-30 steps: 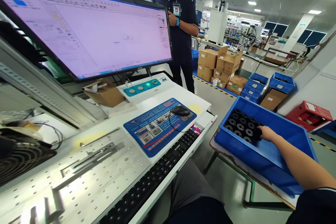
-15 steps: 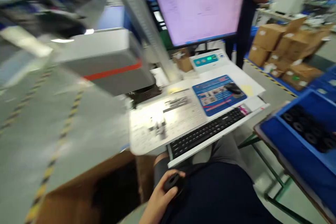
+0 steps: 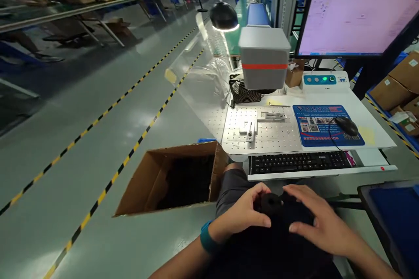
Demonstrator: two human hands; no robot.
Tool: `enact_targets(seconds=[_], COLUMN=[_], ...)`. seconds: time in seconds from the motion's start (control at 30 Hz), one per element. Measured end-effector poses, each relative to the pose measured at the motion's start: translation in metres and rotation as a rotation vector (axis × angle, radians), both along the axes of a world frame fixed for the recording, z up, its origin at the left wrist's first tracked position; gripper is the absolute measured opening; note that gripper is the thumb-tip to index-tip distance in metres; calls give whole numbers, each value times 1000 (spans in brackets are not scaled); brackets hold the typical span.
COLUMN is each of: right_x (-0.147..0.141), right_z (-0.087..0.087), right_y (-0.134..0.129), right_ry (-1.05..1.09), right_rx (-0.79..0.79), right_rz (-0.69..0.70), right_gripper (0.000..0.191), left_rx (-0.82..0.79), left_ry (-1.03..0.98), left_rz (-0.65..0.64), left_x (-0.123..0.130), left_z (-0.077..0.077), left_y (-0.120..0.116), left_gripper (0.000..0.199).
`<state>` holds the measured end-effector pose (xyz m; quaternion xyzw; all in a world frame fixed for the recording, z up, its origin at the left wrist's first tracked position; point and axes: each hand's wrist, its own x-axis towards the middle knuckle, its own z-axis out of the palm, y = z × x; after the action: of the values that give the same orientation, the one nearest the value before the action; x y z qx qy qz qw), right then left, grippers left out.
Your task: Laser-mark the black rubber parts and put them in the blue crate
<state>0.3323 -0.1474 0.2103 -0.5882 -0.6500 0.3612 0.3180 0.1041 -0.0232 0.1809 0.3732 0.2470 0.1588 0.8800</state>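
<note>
My left hand (image 3: 244, 214), with a teal band at the wrist, is closed around a black round part (image 3: 271, 204) that has a hole in its middle. This part is held low, in front of my dark shirt. Just to its right is my right hand (image 3: 322, 222), thumb and fingers apart and curved toward the part. Dark cloth lies behind the right fingers, and any black piece between them cannot be made out against it.
An open cardboard box (image 3: 183, 148) with dark contents stands at left. Ahead, the workbench carries a perforated metal plate (image 3: 271, 135) with small fixtures, a grey machine head (image 3: 264, 54), a keyboard (image 3: 297, 162), a mouse (image 3: 346, 125) and a monitor (image 3: 347, 13). A blue surface (image 3: 393, 209) is at right.
My view has swung left, bringing the box and bench further right in view. My right hand has come into view beside the left, which still holds the black round part.
</note>
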Motion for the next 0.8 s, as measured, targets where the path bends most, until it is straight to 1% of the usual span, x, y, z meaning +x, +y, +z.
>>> enact_targets(seconds=[0.07,0.1,0.13,0.23,0.33,0.4,0.5,0.57,0.6,0.63,0.67,0.7,0.73,0.8], right_x=[-23,-31,-37,-47,-52,-56,-63,-65,-64,-61,-57,-52,-45,-31], right_z=[3,3,1,-12,-20,-19,-10,-6,-5,-5,-7,-9,-12,-21], right_y=[17,21,24,30,38,47,61,73,81,90,102,116,132,167], right_ry=[123,172,211,269,264,265,296,290,256,200,125,41,-41,-165], right_rx=[-73,-103,-127,-170,-172,-171,-253,-284,-248,-174,-78,21,106,180], right_rz=[147,190,212,181,153,159,139,79,32,-29,-100,-177,-258,-391], right_gripper=[76,76,74,70,74,73,55,46,44,44,45,45,46,49], left_rx=[34,60,42,-64,-122,-152,-216,-234,-224,-200,-168,-133,-95,-53], left_ry=[-31,-36,-46,-90,-135,-138,-165,-195,-193,-166,-111,-32,65,272], left_rz=[-118,-148,-149,-116,-74,-38,7,37,64,104,154,216,291,437], left_x=[-11,-15,-19,-27,-30,-31,-32,-35,-38,-42,-48,-54,-62,-77], left_z=[-4,-7,-11,-24,-34,-37,-38,-41,-46,-53,-64,-78,-96,-136], left_y=[3,3,3,-2,-6,-6,-1,4,7,9,12,14,15,17], left_gripper=[61,66,70,78,75,65,55,52,50,50,49,48,46,48])
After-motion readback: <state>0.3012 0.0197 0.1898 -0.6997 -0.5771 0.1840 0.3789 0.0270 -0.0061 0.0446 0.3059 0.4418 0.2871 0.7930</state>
